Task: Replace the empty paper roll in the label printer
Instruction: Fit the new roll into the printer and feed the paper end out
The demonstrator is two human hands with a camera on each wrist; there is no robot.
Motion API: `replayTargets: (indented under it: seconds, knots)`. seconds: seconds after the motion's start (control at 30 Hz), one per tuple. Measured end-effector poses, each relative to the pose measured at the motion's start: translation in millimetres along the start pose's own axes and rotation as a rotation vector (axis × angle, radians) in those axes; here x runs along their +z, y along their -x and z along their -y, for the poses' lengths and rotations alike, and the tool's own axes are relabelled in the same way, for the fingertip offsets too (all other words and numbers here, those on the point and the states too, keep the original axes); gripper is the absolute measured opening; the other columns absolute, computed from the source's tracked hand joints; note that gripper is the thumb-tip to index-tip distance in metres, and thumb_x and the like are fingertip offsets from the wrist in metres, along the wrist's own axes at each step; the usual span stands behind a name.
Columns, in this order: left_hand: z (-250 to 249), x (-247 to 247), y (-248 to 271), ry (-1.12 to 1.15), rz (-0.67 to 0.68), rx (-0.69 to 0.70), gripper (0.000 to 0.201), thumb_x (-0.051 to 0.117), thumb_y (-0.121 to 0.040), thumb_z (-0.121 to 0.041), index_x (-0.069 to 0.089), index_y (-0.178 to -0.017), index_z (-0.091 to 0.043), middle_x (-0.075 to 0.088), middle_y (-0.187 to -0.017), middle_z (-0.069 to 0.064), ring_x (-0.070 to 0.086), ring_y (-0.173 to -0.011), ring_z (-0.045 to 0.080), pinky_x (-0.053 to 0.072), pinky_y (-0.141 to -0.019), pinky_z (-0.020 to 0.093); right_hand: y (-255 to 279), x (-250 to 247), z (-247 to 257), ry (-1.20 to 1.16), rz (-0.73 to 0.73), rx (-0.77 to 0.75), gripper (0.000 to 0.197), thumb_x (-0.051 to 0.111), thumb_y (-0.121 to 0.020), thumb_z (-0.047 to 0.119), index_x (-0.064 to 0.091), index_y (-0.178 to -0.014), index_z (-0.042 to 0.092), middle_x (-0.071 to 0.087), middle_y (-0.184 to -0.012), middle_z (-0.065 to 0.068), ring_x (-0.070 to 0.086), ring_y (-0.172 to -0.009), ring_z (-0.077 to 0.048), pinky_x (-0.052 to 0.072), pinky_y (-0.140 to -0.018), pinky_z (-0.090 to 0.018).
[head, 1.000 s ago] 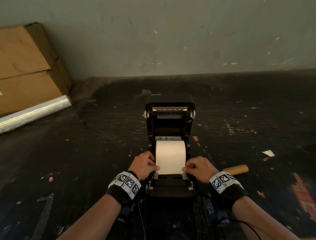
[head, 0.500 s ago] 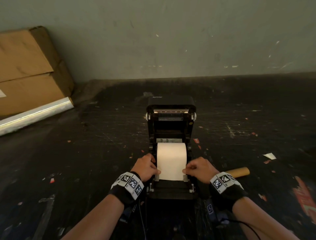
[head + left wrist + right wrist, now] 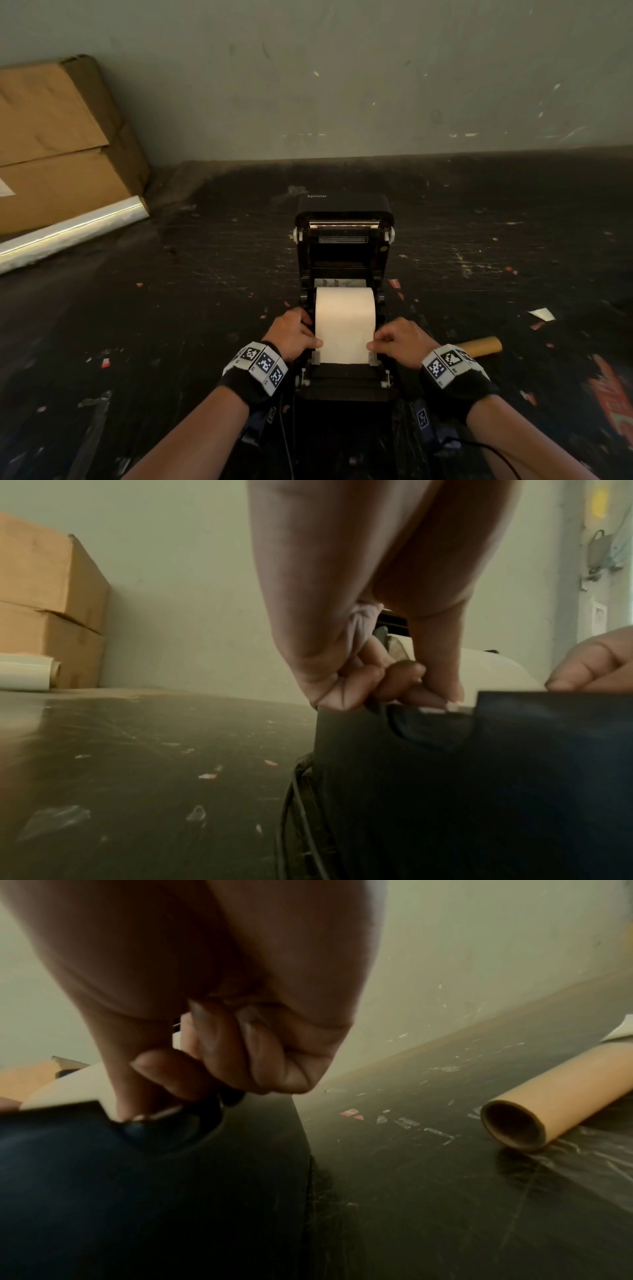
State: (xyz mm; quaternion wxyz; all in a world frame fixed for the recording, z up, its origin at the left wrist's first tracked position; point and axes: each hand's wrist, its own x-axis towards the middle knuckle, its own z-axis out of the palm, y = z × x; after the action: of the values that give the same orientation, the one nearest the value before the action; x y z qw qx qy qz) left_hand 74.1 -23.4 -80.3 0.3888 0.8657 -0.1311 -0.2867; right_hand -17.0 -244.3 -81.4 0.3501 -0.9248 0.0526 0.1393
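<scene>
Compared with a second ago, little has changed: the paper strip (image 3: 343,339) reaches about as far over the front guides, and both hands sit where they did. In my judgement, feeding is finished and alignment is in hand; closing the lid remains. The label printer (image 3: 343,301) stands open on the tabletop (image 3: 171,325), the new roll (image 3: 344,298) seated in its bay. The left hand (image 3: 294,334) pinches the strip's left edge, fingers curled. The right hand (image 3: 399,339) pinches the right edge likewise. The empty core (image 3: 479,346) lies on the tabletop just right of the printer, discarded.
</scene>
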Motion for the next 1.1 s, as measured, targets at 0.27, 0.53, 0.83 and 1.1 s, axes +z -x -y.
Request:
replayTargets:
  seconds: [0.27, 0.53, 0.83, 1.1]
  knots:
    - [0.5, -3.0, -3.5, 0.004, 0.020, -0.017, 0.044, 0.078, -0.074, -0.012, 0.051, -0.108, -0.015, 0.070, -0.097, 0.005, 0.067, -0.093, 0.018, 0.053, -0.085, 0.031, -6.2, -2.9, 4.0, 0.081, 0.072, 0.028, 0.025, 0.059, -0.090, 0.030, 0.073, -0.092, 0.009, 0.061, -0.078, 0.007, 0.054, -0.069, -0.001, 0.035, -0.059, -0.011]
    - [0.9, -1.1, -5.0, -0.049, 0.020, -0.025, 0.046, 0.077, -0.074, -0.011, 0.051, -0.112, -0.012, 0.070, -0.094, 0.003, 0.067, -0.093, 0.017, 0.051, -0.080, 0.027, -8.1, -5.1, 1.0, -0.009, 0.065, 0.038, 0.023, 0.064, -0.087, 0.031, 0.075, -0.094, 0.013, 0.063, -0.077, 0.013, 0.057, -0.073, 0.002, 0.039, -0.065, -0.012]
    - [0.4, -2.1, -6.9, -0.046, 0.042, -0.029, 0.049, 0.080, -0.071, -0.013, 0.053, -0.113, -0.011, 0.071, -0.100, 0.007, 0.067, -0.096, 0.020, 0.052, -0.094, 0.040, -9.1, -6.7, 0.5, 0.005, 0.111, 0.034, 0.025, 0.059, -0.090, 0.029, 0.073, -0.097, 0.010, 0.068, -0.093, 0.000, 0.058, -0.082, -0.006, 0.040, -0.068, -0.012]
    - [-2.8, -4.2, -5.9, -0.070, 0.079, -0.043, 0.046, 0.076, -0.075, -0.010, 0.051, -0.113, -0.012, 0.070, -0.102, 0.008, 0.066, -0.098, 0.021, 0.051, -0.095, 0.042, -7.9, -5.8, 5.7, 0.053, 0.144, 0.033, 0.028, 0.056, -0.092, 0.031, 0.073, -0.099, 0.010, 0.062, -0.079, 0.012, 0.055, -0.073, -0.001, 0.039, -0.065, -0.016]
